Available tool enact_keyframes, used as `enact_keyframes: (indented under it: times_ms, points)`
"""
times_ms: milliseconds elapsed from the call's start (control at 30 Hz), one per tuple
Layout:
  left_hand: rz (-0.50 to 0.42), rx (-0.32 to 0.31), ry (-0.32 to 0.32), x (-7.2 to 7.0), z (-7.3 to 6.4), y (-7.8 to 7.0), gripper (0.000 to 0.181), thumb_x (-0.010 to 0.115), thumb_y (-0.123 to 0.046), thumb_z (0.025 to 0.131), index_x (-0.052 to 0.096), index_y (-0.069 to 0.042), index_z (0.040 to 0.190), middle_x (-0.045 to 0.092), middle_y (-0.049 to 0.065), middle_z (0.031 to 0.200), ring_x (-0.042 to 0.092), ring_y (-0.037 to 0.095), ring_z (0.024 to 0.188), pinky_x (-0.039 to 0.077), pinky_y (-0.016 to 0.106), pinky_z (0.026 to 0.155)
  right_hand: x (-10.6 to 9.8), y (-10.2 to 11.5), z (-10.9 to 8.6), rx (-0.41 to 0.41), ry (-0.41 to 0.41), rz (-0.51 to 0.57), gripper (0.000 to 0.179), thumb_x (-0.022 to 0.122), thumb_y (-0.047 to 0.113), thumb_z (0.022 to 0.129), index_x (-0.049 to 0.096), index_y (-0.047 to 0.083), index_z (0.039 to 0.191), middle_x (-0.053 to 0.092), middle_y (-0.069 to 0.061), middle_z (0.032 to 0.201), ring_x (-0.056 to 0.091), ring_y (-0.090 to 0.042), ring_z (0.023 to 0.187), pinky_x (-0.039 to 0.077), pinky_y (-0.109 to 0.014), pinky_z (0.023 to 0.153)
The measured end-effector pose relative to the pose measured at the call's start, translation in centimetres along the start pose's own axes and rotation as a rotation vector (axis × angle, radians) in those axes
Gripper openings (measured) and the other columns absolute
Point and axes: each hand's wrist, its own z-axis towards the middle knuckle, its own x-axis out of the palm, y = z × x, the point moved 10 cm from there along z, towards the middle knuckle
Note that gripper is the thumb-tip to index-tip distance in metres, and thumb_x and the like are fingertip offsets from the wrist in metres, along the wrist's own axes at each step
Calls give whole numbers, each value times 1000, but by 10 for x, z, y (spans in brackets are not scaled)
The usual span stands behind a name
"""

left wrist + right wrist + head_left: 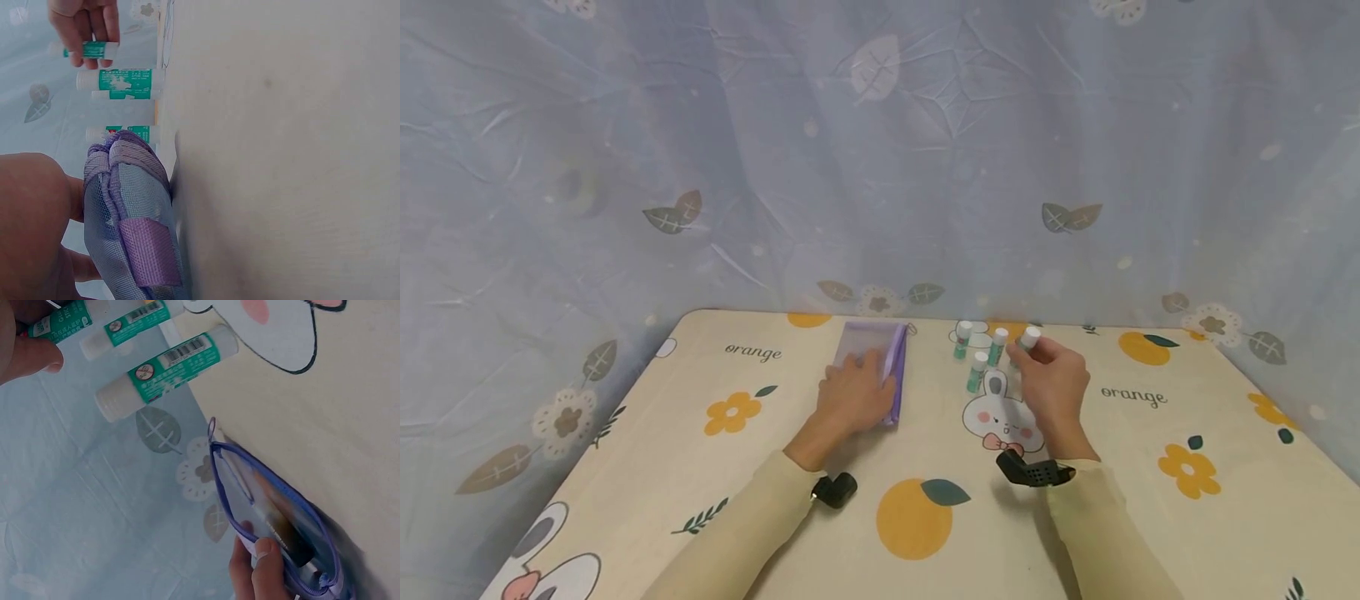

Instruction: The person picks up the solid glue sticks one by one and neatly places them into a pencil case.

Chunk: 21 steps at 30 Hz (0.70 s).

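My left hand (855, 393) grips the side of a purple mesh zip pouch (150, 200), pinching its rim between thumb and fingers. In the right wrist view the pouch's zipped mouth (322, 522) gapes, and a dark cylindrical thing (289, 540) shows inside. My right hand (1054, 379) pinches a green glue stick with a white cap (1030, 336), lifted at the back right of the pouch. Three more glue sticks stand upright left of that hand: one nearest the pouch (962, 342), one in the middle (997, 348) and one closer to me (977, 373).
A cream cloth printed with oranges, flowers and rabbits covers the table (820, 533). Behind the table's far edge hangs a pale blue-grey curtain (880, 167) with leaf prints. A black wrist camera sits on each wrist, such as the right one (1036, 471).
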Motion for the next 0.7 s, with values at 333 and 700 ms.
enact_keyframes:
  times_ms: [333,700]
  points:
    - [-3,3,9,1,0,-1,61,47,-44,107,44,-12,159,55,25,147,55,55,124,46,66,104,1,17,-4,-35,16,-14,47,68,34,104,65,13,146,69,-14,143,64,-33,134,49,-52,116]
    - [11,-2,13,1,0,-1,61,47,-43,107,44,-12,159,54,26,148,54,55,124,46,66,103,11,34,-8,-56,30,9,44,70,30,104,66,15,145,70,-14,142,66,-33,131,50,-48,115]
